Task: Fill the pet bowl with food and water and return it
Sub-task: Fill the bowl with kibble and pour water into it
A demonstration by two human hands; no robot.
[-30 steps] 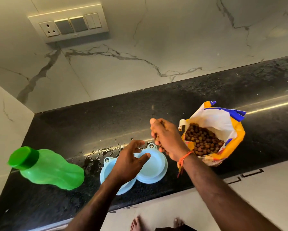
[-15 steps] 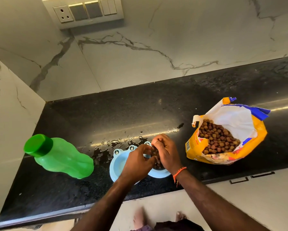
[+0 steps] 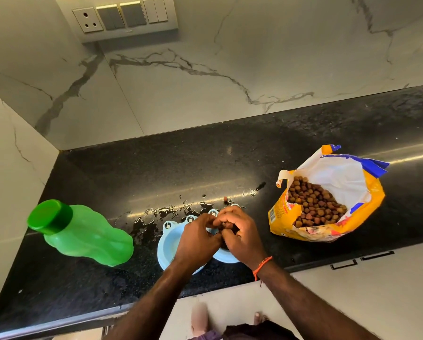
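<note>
Presently both hands over blue pet bowl (image 3: pixel 167 244): right hand (image 3: pixel 239 235) grip holds kibble (image 3: pixel 226 225); left hand (image 3: pixel 197 239) curled, grip unclear.

The black counter (image 3: pixel 132 173) looks like polished speckled stone, glossy enough to carry a bright streak of light, with wet patches (image 3: pixel 156 213) shining beside the pale blue pet bowl (image 3: pixel 167 244), which is smooth plastic with a soft sheen. The green bottle (image 3: pixel 87 238) is translucent matt plastic under a glossier opaque cap (image 3: pixel 49 217). The kibble bag (image 3: pixel 328 204) is crinkled glossy printed film with a white lining, the wall (image 3: pixel 254 57) smooth veined marble-look slab, and the switch plate (image 3: pixel 122 17) satin plastic.
</note>
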